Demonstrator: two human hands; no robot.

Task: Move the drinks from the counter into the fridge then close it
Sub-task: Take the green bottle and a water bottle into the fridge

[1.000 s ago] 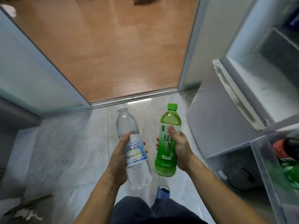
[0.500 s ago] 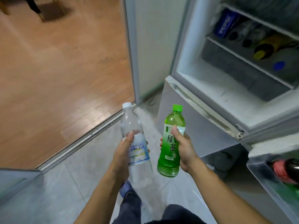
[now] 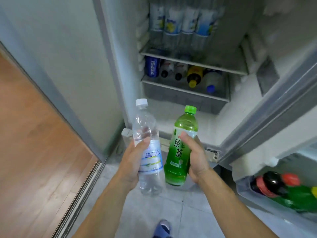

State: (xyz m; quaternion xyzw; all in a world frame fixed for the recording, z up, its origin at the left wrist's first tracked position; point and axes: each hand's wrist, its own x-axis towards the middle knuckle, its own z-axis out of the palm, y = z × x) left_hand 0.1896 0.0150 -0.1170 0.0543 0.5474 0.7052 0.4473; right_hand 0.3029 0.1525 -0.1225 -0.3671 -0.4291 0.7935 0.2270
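The left hand (image 3: 132, 162) is gripping a clear water bottle (image 3: 147, 148) with a white cap, its fingers wrapped round the blue-and-white label and the thumb lying across the front. The right hand (image 3: 194, 158) is holding a green tea bottle (image 3: 181, 148) with a green cap, its fingers clamped round the label and the thumb pressing near the top of it. Both bottles are standing roughly upright, just beside each other with their lower ends nearly touching, above the pale tiled floor (image 3: 171, 212) and in front of the open fridge (image 3: 240, 107). Inside the fridge, on the far upper shelf (image 3: 192, 61), a row of white-and-blue bottles (image 3: 180, 21) is standing side by side. Below it, on the lower shelf (image 3: 183, 89), several drinks are lying with their caps facing near: a blue Pepsi can (image 3: 152, 67) at the left, two dark-capped bottles (image 3: 173, 70), a yellow-capped bottle (image 3: 194, 76) and a blue-capped bottle (image 3: 212, 81) at the right. The fridge door (image 3: 274, 100) is standing open at the right, and its near door bin (image 3: 247, 189) is carrying a dark bottle with a red label (image 3: 272, 184) and a green bottle (image 3: 298, 196). A wooden floor (image 3: 34, 152) is lying at the left beyond a sliding-door track (image 3: 82, 189). A blue slipper (image 3: 163, 227) is showing at the near edge.
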